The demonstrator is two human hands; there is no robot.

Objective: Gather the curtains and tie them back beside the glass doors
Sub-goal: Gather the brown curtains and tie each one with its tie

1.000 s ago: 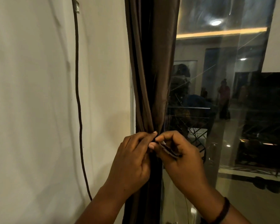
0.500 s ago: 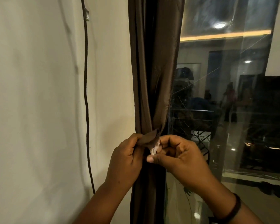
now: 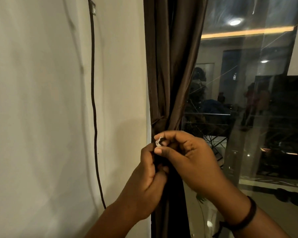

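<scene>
A dark brown curtain (image 3: 170,66) hangs gathered into a narrow bunch between the white wall and the glass door (image 3: 248,117). A brown tie-back band (image 3: 159,123) cinches it at its waist. My right hand (image 3: 187,160) pinches the band's end, where a small white fastener patch (image 3: 158,142) shows between thumb and forefinger. My left hand (image 3: 148,182) grips the curtain bunch and band just below, its fingers curled around the fabric. The two hands touch in front of the curtain.
A thin dark cord (image 3: 93,100) runs down the white wall (image 3: 41,117) left of the curtain. The glass reflects a lit room with ceiling lights and dark furniture. A black band circles my right wrist (image 3: 248,215).
My right hand has lifted the band's end so the white patch faces out. My left hand has slid lower down the bunch. The view has moved closer.
</scene>
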